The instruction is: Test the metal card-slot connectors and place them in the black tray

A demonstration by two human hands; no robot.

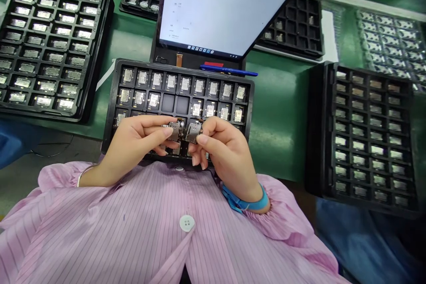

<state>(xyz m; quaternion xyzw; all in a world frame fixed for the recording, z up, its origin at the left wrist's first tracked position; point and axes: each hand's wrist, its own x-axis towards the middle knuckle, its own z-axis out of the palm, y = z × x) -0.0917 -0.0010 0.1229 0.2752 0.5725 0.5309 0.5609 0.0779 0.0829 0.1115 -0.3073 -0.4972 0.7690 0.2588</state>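
My left hand (140, 140) pinches a small circuit board with a metal shield (175, 130) between thumb and fingers. A similar circuit board (193, 132) is held by its right edge in my right hand (224, 146). The two boards are side by side with a narrow gap, just above a black compartment tray (111, 111). Shielded boards lie in most of the tray's visible pockets. Two neighbouring pockets (175, 104) in the second row hold nothing. My hands hide much of the tray's lower rows.
Behind the tray stands a screen (213, 9), with a blue pen (229, 70) lying before it. Stacked trays of boards rise at the left (107, 22) and right (319, 128). Farther back are another black tray (317, 31) and clear packaging with parts (389, 44).
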